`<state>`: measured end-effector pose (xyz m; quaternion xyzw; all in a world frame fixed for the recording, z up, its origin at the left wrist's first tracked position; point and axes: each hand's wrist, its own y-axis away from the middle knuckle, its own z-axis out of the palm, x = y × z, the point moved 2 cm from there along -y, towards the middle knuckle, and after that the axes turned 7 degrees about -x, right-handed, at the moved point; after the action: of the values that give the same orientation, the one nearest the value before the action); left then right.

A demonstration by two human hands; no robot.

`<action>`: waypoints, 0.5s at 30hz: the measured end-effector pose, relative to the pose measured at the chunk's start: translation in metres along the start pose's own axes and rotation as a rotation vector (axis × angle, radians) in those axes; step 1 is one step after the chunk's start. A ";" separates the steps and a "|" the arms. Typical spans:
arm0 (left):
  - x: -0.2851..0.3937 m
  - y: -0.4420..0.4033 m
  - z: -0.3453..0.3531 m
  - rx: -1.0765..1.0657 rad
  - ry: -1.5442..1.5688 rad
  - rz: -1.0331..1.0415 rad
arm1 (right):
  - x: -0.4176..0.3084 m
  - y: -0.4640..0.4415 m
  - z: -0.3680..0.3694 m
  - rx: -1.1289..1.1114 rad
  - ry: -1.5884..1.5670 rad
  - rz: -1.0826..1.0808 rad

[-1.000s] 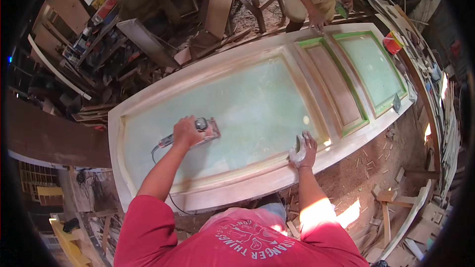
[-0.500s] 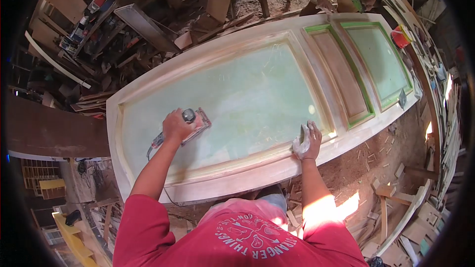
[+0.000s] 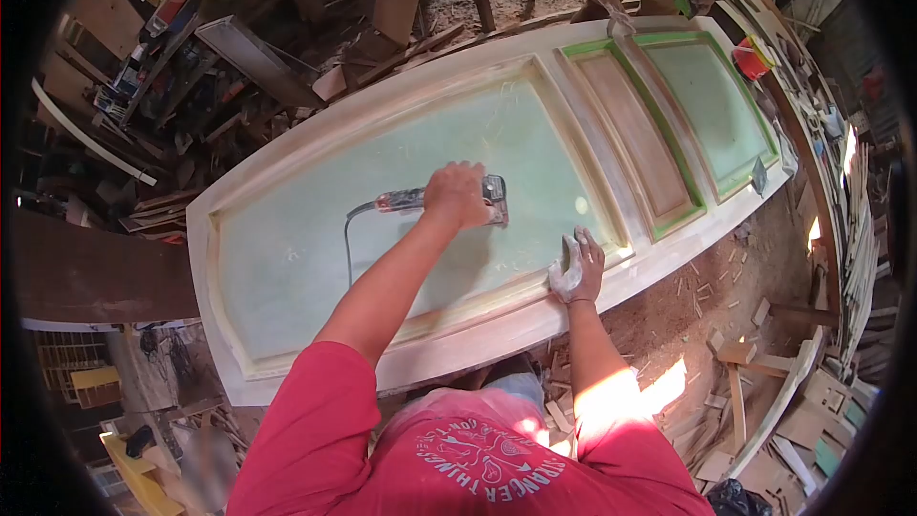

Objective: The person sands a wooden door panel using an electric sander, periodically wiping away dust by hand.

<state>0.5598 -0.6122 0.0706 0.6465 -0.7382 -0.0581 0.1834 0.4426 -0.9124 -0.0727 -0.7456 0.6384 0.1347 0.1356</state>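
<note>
Left hand [image 3: 456,195] is clamping onto the sander [image 3: 495,190] from above; thumb isn't showing clearly. Sander is sitting right under that palm, about mid-way across the big pale green panel [image 3: 315,229]; knob end is poking out to the right of the hand, tail end to the left. Right hand [image 3: 579,268] is lying on the near edge of the door [image 3: 516,330], thumb and fingers standing apart, skin looking whitened. It is well apart from the sander.

Count: one sander, one cord [image 3: 347,244] trailing toward the near side, one door carrying three panels (two pale green, one brown [image 3: 626,129]). One red container [image 3: 752,59] is standing by the far right end. One co-worker's hand [image 3: 621,23] is touching the far edge.

Sander is looking dusty: black body, reddish patches, dark rounded knob.
</note>
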 end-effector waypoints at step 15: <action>-0.166 0.113 0.006 0.218 -0.004 -0.371 | 0.000 0.000 0.002 0.025 0.016 0.001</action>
<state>0.4681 -0.4331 0.0692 0.7871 -0.6090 -0.0120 0.0970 0.4426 -0.9115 -0.0740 -0.7447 0.6413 0.1209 0.1395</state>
